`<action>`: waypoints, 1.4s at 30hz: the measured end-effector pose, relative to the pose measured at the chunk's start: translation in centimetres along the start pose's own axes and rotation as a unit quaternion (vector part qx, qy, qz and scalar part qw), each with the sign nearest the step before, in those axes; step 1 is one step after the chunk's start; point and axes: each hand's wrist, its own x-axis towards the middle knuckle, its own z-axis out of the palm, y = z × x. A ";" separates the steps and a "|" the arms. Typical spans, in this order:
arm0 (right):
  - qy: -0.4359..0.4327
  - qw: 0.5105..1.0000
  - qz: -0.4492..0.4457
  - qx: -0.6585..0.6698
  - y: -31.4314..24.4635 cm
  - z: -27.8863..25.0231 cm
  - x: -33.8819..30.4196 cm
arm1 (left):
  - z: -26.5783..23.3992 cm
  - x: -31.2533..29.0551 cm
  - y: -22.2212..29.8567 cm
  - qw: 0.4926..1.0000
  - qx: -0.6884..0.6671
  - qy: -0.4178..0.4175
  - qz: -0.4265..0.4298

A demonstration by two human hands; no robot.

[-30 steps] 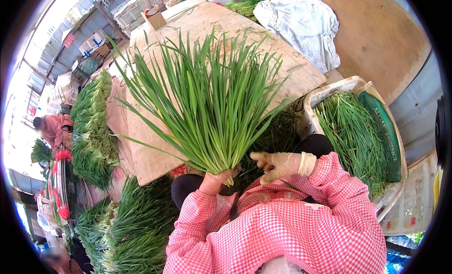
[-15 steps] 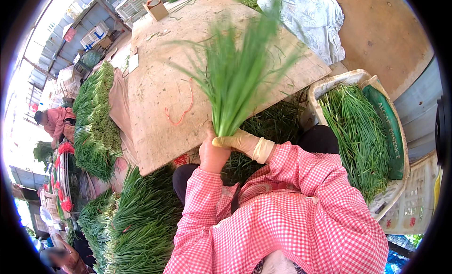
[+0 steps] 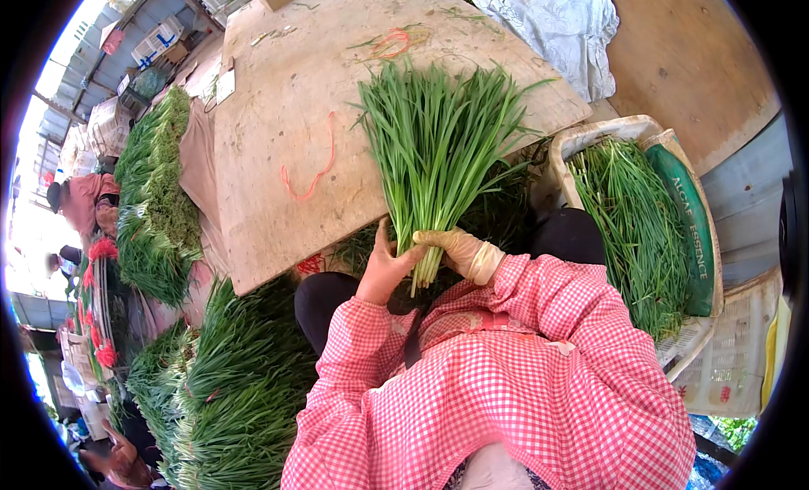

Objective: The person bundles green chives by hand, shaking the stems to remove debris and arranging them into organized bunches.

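A leafy bunch of garlic chives (image 3: pixel 442 144) stands fanned out in front of me, its pale stalk ends pointing down toward my lap. My right hand (image 3: pixel 463 252), in a pale yellowish glove, is closed round the lower stalks from the right. My bare left hand (image 3: pixel 388 267) grips the same stalks from the left, thumb across the front; its other fingers are partly hidden. The leaf tips lie over the near edge of the wooden board (image 3: pixel 270 144). On that board, left of the bunch, lies a loose red string (image 3: pixel 316 182).
At the right stands a pale crate (image 3: pixel 563 166) full of loose garlic chives (image 3: pixel 632 237). Stacked bundles (image 3: pixel 244 389) lie at lower left, with more greens (image 3: pixel 152 195) beyond. A white patterned cloth (image 3: pixel 556 35) drapes the board's far right. Other people (image 3: pixel 88 203) are at the left.
The bunch was blurred by motion and is now sharp, lower and spread wider. Its stalk ends now show below my hands. More red string shows at the board's far side.
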 end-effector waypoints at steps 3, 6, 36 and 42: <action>0.011 0.998 -0.012 -0.052 0.7 -0.1 -0.3 | -0.3 -0.3 -1.7 0.953 -0.271 -0.084 -0.107; -0.009 0.995 -0.007 -0.095 0.3 -0.2 -0.7 | -0.3 -0.5 -3.2 0.897 -0.376 -0.154 -0.176; 0.202 0.838 -0.175 -0.476 -13.3 2.4 -4.4 | 0.9 -1.6 -1.1 0.955 -0.220 -0.175 -0.089; 0.207 0.853 -0.063 -0.475 -13.7 -0.8 -1.9 | 0.9 -1.3 -2.2 0.968 -0.154 -0.191 -0.055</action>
